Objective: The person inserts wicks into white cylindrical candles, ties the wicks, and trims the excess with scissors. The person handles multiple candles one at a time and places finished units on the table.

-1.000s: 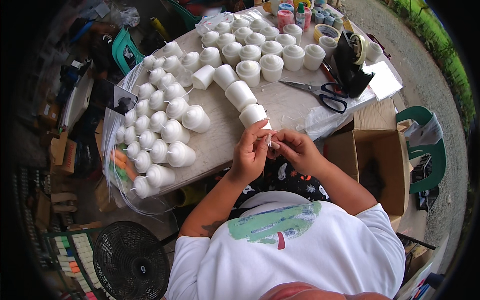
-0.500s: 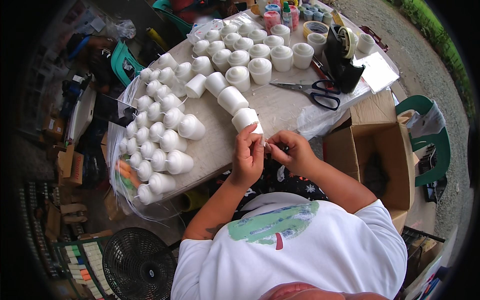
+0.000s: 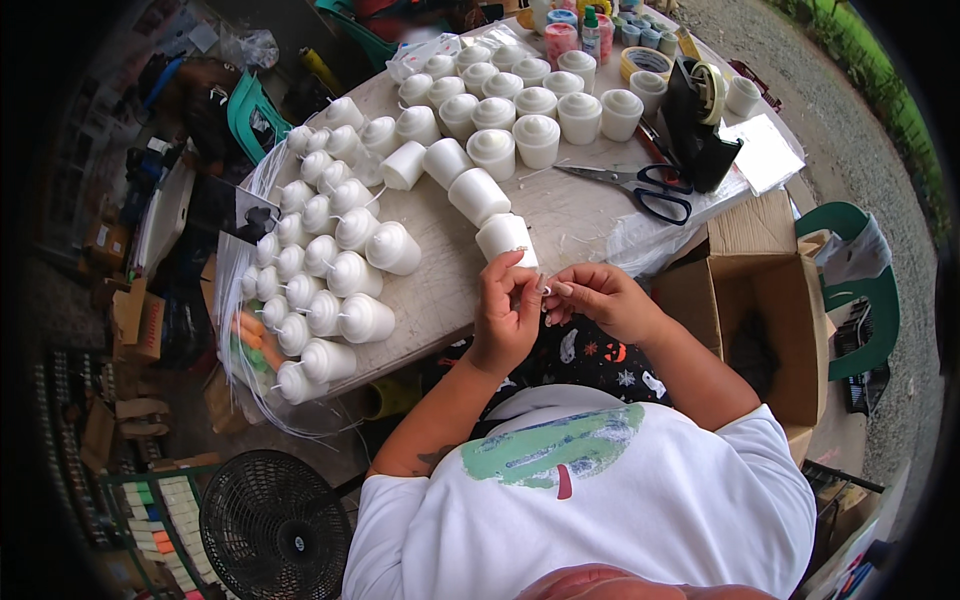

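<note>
Only one view on my end: head cam, the left of the pair, fisheye. It looks steeply down from above the wearer's own chest and forearms, facing forward over the bench (image 3: 590, 215). Hands sit near mid-frame, close in: left hand (image 3: 505, 315), right hand (image 3: 600, 300). Bench fills the upper half, its edges bending toward the rim. Floor fan (image 3: 275, 525) shows lower left, cardboard box (image 3: 770, 300) on the right. Corners are black vignette.

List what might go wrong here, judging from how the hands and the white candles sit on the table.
1. The lying candle sits by the table edge, just behind the left hand; a nudge might roll it off.
2. Both hands, the right hand included, pinch something tiny; it may slip.
3. The open scissors lie close to the working area.
</note>
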Demonstrator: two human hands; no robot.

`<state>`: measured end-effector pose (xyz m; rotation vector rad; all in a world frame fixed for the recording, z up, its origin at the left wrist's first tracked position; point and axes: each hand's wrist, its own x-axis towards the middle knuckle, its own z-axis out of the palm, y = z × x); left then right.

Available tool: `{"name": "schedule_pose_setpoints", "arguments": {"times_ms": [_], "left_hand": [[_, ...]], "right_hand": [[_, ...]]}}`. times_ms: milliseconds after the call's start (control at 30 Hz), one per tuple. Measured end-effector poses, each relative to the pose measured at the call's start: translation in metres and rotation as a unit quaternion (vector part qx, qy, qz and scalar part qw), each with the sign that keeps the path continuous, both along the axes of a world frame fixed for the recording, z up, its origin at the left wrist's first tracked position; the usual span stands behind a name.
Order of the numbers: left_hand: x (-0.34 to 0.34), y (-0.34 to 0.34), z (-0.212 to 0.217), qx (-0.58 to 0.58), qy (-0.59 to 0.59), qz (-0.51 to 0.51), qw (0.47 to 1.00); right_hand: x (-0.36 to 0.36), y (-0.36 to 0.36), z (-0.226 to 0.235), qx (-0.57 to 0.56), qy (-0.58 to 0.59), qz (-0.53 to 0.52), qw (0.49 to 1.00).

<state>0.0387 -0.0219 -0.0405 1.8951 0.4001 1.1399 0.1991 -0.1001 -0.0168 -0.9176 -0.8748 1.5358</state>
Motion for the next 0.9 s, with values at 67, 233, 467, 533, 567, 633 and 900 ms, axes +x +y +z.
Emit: {"name": "schedule_pose_setpoints", "arguments": {"times_ms": [67, 233, 467, 533, 567, 633, 900], "left_hand": [[0.0, -0.001, 0.001, 0.003, -0.002, -0.001, 1.0], [-0.003, 0.0, 0.002, 0.021, 0.022, 0.004, 1.0], [0.0, 0.0, 0.001, 0.066, 0.028, 0.029, 0.997], [0.001, 0.001, 0.002, 0.088, 0.028, 0.036, 0.995], [0.001, 0.002, -0.003, 0.087, 0.027, 0.028, 0.995], [0.001, 0.003, -0.006, 0.09, 0.026, 0.023, 0.995], [0.003, 0.001, -0.007, 0.121, 0.028, 0.059, 0.99]], "right_hand": [[0.002, 0.0, -0.004, 0.011, -0.007, 0.006, 1.0], [0.0, 0.004, -0.011, 0.003, -0.011, -0.002, 1.0], [-0.006, 0.004, -0.012, -0.011, -0.043, -0.04, 0.998], [-0.009, 0.004, -0.012, -0.003, -0.103, -0.06, 0.993], [-0.01, 0.003, -0.013, 0.002, -0.157, -0.07, 0.985], [-0.013, 0.001, -0.01, 0.023, -0.271, -0.106, 0.956], [-0.017, -0.004, -0.004, 0.209, -0.508, -0.231, 0.803]]}}
